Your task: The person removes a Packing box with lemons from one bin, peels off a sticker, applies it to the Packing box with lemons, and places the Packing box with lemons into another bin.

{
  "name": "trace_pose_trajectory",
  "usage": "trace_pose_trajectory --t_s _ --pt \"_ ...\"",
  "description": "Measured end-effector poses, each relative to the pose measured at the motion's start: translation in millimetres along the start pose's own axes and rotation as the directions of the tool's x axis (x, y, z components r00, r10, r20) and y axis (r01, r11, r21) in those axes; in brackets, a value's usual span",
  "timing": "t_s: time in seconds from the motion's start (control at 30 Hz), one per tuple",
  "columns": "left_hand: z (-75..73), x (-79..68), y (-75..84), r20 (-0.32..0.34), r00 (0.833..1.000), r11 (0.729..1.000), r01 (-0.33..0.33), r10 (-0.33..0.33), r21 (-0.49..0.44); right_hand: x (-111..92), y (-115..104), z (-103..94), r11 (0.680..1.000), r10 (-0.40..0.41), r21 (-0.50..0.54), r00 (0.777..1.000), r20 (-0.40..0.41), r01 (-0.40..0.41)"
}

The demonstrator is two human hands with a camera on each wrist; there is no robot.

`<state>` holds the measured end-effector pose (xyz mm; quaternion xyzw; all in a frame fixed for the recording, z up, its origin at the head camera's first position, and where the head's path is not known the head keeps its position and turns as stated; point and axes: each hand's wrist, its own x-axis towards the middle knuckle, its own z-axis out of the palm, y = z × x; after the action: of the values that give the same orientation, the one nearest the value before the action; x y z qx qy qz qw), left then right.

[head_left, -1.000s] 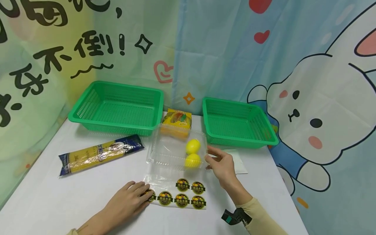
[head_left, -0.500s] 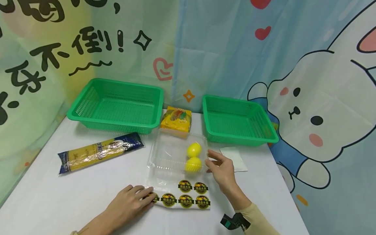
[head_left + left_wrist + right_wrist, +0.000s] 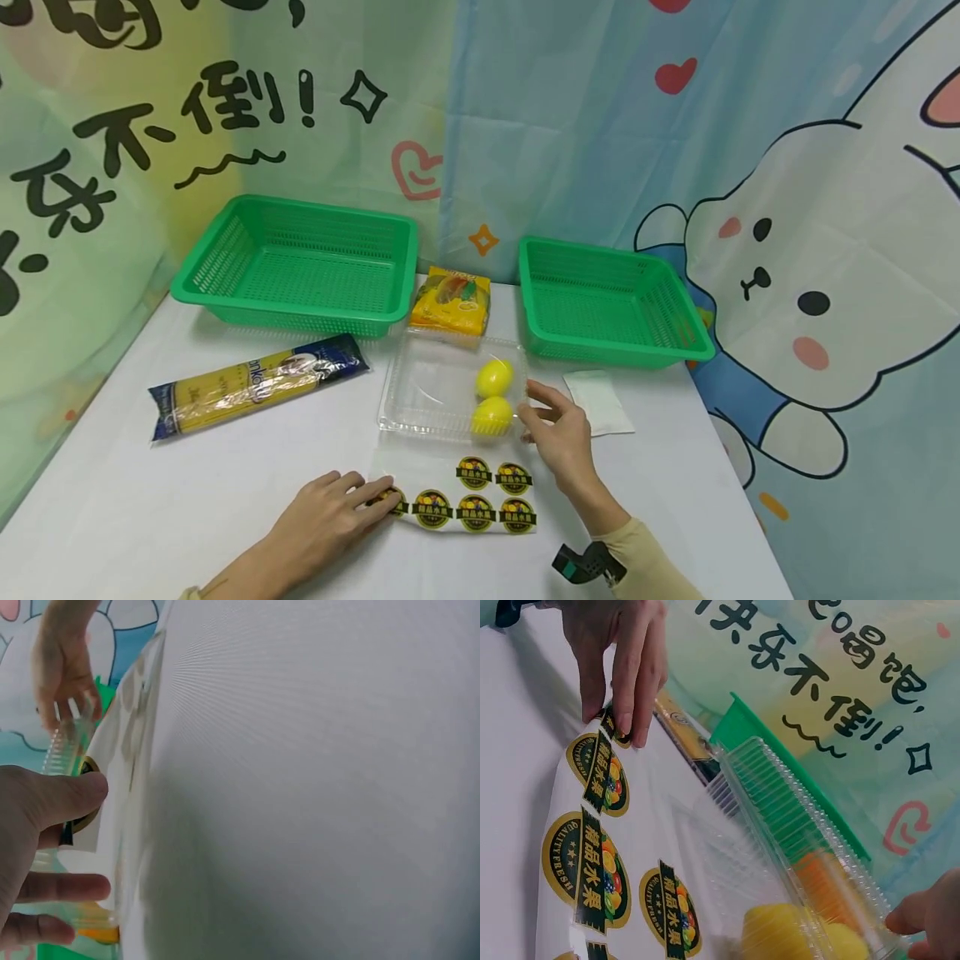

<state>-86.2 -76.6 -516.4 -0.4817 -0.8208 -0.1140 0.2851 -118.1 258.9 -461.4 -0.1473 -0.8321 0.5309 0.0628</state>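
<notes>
In the head view, a clear plastic clamshell box [image 3: 431, 387] lies mid-table with two yellow lemons [image 3: 492, 415] at its right side. My right hand [image 3: 562, 433] grips the box's right edge between thumb and fingers. Directly in front of the box is a sheet of round fruit stickers [image 3: 476, 510], black and gold, partly under its front edge. My left hand [image 3: 330, 517] pinches the sheet's near left corner, covering part of one sticker. In the left wrist view, the thumb [image 3: 71, 796] lies over that sticker, with other fingers behind the sheet.
Two green baskets stand at the back, a larger one [image 3: 300, 321] left and a smaller one [image 3: 615, 346] right. Between them sits a yellow packet [image 3: 452, 304]. A pasta bag [image 3: 258, 387] lies left; a folded white tissue [image 3: 600, 402] is beside my right hand.
The box has come down and slightly toward me with my right hand, showing more of the yellow packet. The sticker sheet and left hand shifted slightly right. The head view tilted a little.
</notes>
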Motion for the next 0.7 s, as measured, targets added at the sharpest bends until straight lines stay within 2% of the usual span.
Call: trace_pose_trajectory --t_s 0.1,0.13,0.2,0.23,0.3,0.33,0.37,0.4,0.43,0.5,0.57,0.63,0.7 --pt "1.0 2.0 0.2 -0.058 0.998 0.999 -0.021 0.019 -0.035 -8.2 -1.0 -1.8 0.981 -0.133 -0.15 0.988 -0.074 0.121" --pt "1.1 2.6 0.4 -0.075 0.997 0.999 -0.027 0.024 -0.046 -12.4 -1.5 -2.2 0.961 -0.208 -0.207 0.973 -0.099 0.184" --pt "1.2 3.8 0.7 -0.114 0.993 0.997 -0.042 0.034 -0.067 -21.8 -2.1 -2.6 0.886 -0.385 -0.323 0.916 -0.112 0.333" --pt "0.8 4.3 0.8 -0.132 0.991 0.996 -0.045 0.034 -0.08 -26.5 -2.5 -2.7 0.837 -0.472 -0.359 0.877 -0.088 0.414" --pt "-0.2 5.7 0.9 -0.171 0.985 0.993 -0.051 0.032 -0.108 -36.1 -3.2 -3.5 0.744 -0.584 -0.379 0.811 0.03 0.55" --pt "-1.0 6.2 0.9 -0.192 0.981 0.991 -0.052 0.027 -0.122 -40.2 -3.4 -4.3 0.712 -0.604 -0.371 0.79 0.109 0.596" --pt "-1.9 7.0 0.9 -0.214 0.977 0.989 -0.055 0.024 -0.139 -43.5 -3.6 -5.6 0.697 -0.597 -0.354 0.778 0.196 0.624" --pt "-3.2 7.9 0.9 -0.236 0.972 0.987 -0.058 0.021 -0.15 -46.2 -3.9 -7.2 0.699 -0.567 -0.336 0.775 0.278 0.632" --pt "-4.9 8.5 1.0 -0.26 0.965 0.985 -0.066 0.023 -0.157 -48.6 -4.0 -8.8 0.715 -0.518 -0.322 0.779 0.352 0.621" --pt "-8.4 9.9 1.1 -0.309 0.95 0.984 -0.089 0.038 -0.154 -51.4 -3.8 -13.0 0.769 -0.393 -0.305 0.791 0.468 0.562" --pt "-12.6 11.9 0.7 -0.351 0.934 0.984 -0.118 0.064 -0.134 -51.3 -3.1 -16.7 0.827 -0.274 -0.285 0.79 0.548 0.485" --pt "-16.7 14.8 0.2 -0.394 0.914 0.981 -0.156 0.099 -0.116 -49.8 -1.9 -20.0 0.874 -0.188 -0.253 0.77 0.61 0.414" --pt "-20.8 18.1 -0.7 -0.432 0.893 0.975 -0.191 0.127 -0.109 -47.6 0.3 -22.2 0.91 -0.135 -0.211 0.737 0.662 0.356"
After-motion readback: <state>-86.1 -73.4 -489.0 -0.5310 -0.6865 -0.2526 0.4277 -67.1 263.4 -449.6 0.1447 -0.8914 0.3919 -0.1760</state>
